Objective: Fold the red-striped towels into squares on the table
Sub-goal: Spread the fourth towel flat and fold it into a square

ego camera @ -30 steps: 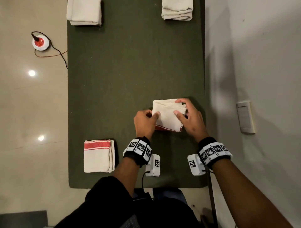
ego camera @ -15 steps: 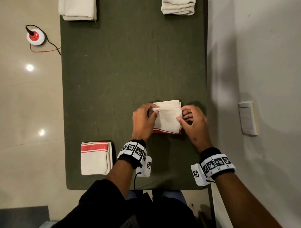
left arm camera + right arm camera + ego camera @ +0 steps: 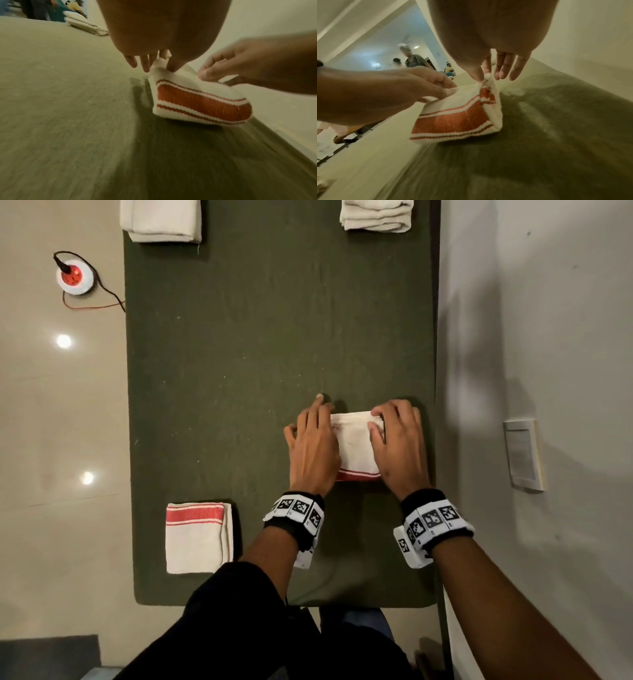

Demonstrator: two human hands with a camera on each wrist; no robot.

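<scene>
Hands both pinch one folded towel (image 3: 356, 445) on the table (image 3: 260, 344): left hand (image 3: 313, 451), right hand (image 3: 399, 446). Left of it lies a second folded towel (image 3: 195, 537); beyond it, two plain stacks (image 3: 161, 219).

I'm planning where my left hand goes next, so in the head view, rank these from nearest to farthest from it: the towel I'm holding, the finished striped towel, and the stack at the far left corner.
1. Towel being folded: held by the left hand, at its right.
2. Finished striped towel: near left corner of the table.
3. Far-left stack: top left corner.
</scene>
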